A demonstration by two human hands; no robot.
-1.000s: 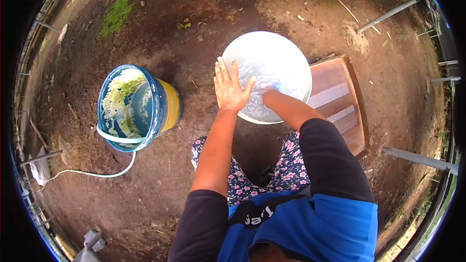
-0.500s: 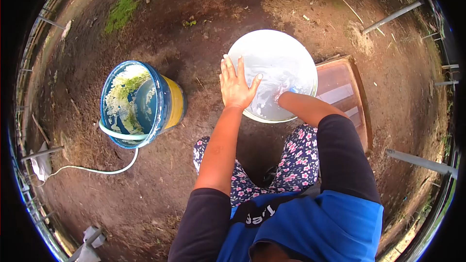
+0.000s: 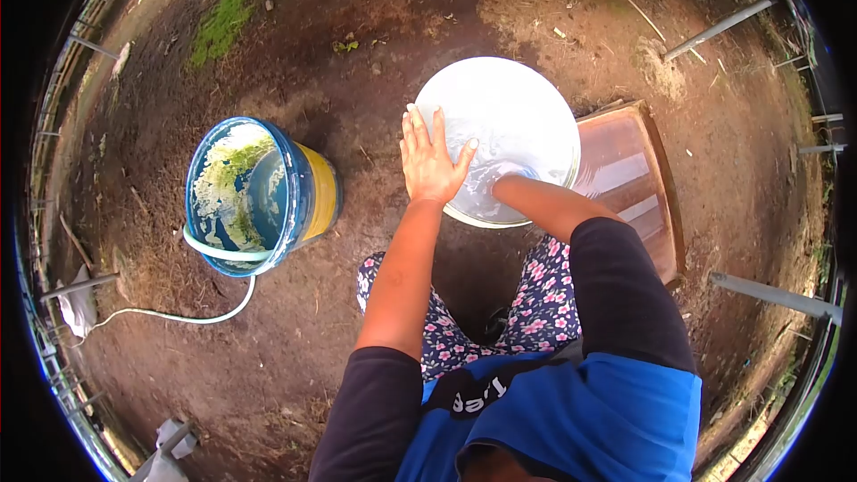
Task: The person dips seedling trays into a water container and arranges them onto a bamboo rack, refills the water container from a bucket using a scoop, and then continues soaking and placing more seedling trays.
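A round white tub (image 3: 500, 89) of cloudy water stands in front of my knees. My left hand (image 3: 431, 156) lies on the tub's left rim with its fingers spread, holding nothing. On the right, my right hand (image 3: 509, 186) is sunk in the water past the wrist, so its fingers are hidden. Something bluish shows faintly in the water beside it, too unclear to name.
Left of me, a blue and yellow bucket (image 3: 319, 192) holds water, with a pale hose (image 3: 205, 319) over its rim. A reddish-brown tray-like panel (image 3: 629, 187) lies right of the tub. Metal posts (image 3: 777, 295) stand along the edges.
My right forearm has shifted in the water, first right and then back left. The bluish patch beside it has changed shape. My left hand has stayed on the rim.
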